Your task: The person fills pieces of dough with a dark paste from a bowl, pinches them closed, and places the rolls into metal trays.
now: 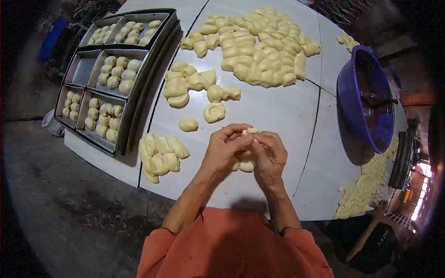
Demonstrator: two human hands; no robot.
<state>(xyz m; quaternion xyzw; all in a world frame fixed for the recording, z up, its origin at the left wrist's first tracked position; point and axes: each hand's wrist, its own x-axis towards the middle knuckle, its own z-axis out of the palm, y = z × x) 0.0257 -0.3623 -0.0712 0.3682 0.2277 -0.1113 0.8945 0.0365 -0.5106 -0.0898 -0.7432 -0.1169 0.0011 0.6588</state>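
Both my hands meet above the white table (296, 139), their fingertips closed around a small piece of pale dough (250, 131). My left hand (227, 146) pinches it from the left, and my right hand (270, 155) from the right. Fingers cover much of the piece. Below it, partly hidden by the hands, more dough pieces (245, 165) lie on the table. A lone oval dough piece (188, 124) rests to the left, and a folded round one (214, 112) sits just beyond my left hand. A group of elongated pieces (162, 155) lies near the front edge.
Metal trays (131, 97) with dough balls stand at the left. A large dough pile (264, 51) and a smaller cluster (183, 83) lie farther back. At the right are a purple basin (348, 92) with dark contents and flattened small dough pieces (364, 185).
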